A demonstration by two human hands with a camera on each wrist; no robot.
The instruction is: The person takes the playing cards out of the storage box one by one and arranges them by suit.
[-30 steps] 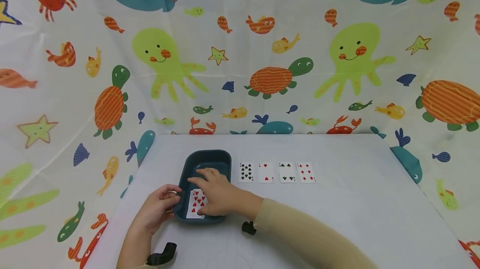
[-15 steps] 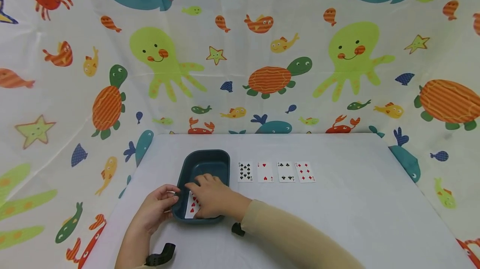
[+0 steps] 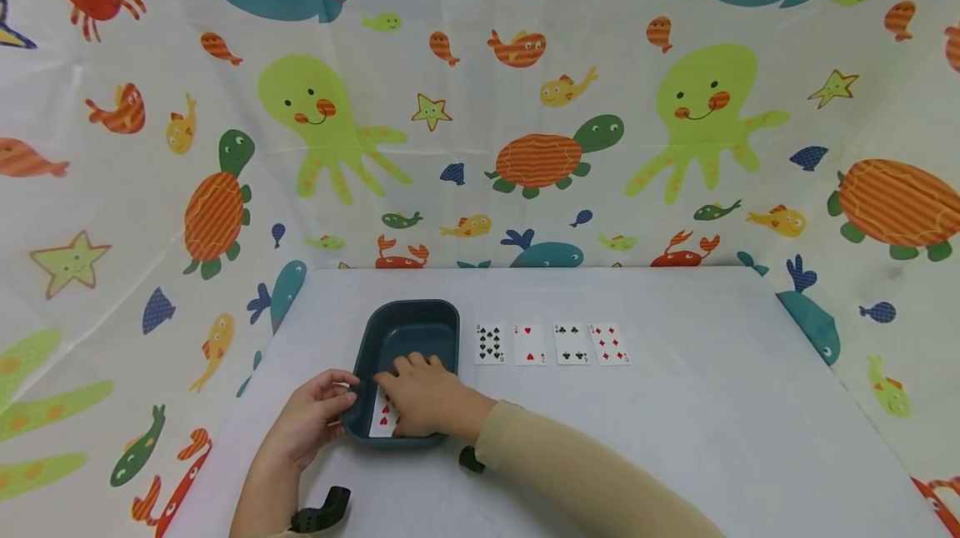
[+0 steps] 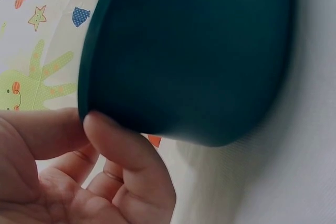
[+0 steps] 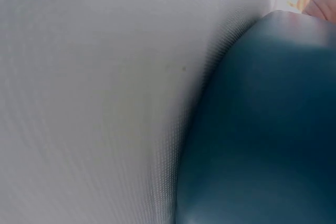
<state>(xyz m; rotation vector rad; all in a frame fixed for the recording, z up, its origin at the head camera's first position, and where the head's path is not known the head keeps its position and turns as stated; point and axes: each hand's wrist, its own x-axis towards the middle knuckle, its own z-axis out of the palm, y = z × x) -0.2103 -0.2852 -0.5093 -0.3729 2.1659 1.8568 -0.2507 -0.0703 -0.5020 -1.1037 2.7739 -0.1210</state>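
In the head view, a dark teal tray [image 3: 415,338] stands on the white table, left of the middle. My left hand [image 3: 318,409] pinches its left rim between thumb and fingers; the left wrist view shows this hand [image 4: 113,177] at the rim of the tray [image 4: 184,61]. Inside the tray's near half lie playing cards, the top one a hearts card [image 3: 381,423] partly covered. My right hand [image 3: 429,398] reaches in over them with bent fingers, its thumb near the card's lower edge. I cannot tell whether it grips a card. The right wrist view shows only the tray's outside [image 5: 262,129].
Right of the tray, playing cards lie face up in a row: a spades card [image 3: 491,345], the two of hearts [image 3: 529,346], a clubs card [image 3: 572,344] and a diamonds card [image 3: 610,345]. Behind the table [image 3: 697,405] hangs a sea-animal print cloth [image 3: 465,122].
My right hand has moved slightly left and down over the cards in the tray, and its spread fingers have drawn in, covering more of the hearts card. My left hand stays at the rim.
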